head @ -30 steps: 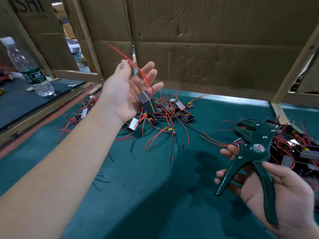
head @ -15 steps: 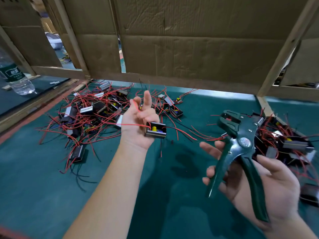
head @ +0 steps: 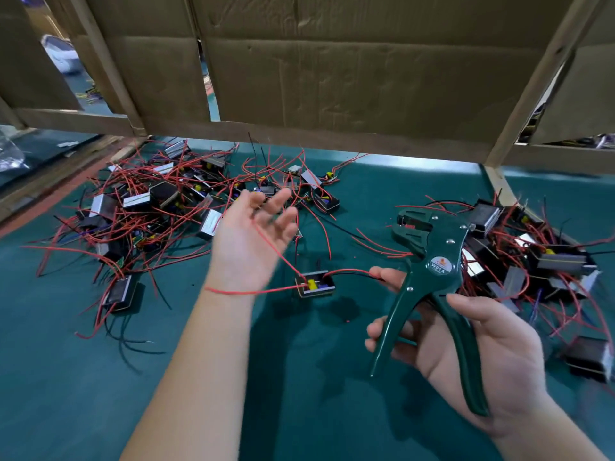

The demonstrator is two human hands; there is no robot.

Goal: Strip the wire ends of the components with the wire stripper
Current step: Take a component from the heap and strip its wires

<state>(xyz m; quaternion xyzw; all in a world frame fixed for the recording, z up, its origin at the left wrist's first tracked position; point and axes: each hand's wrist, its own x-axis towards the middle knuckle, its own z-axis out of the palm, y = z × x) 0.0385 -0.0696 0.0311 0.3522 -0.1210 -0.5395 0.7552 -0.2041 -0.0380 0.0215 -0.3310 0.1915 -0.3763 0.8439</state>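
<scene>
My right hand grips the handles of the green wire stripper, jaws up and pointing left. Its forefinger tip touches the red and black wires of a small black component with a yellow part, which sits between my hands just above the green mat. My left hand is palm up with its fingers loosely spread and blurred. One red wire of that component runs across its palm and another crosses its wrist. I cannot tell whether the component hangs or rests on the mat.
A big pile of black components with red and black wires lies behind and left of my left hand. A second pile is at the right by the stripper. Cardboard walls on a wooden frame close off the back.
My left hand let go of the component and opened; the component dropped down and to the right, toward the stripper. My right hand kept the stripper and moved slightly closer.
</scene>
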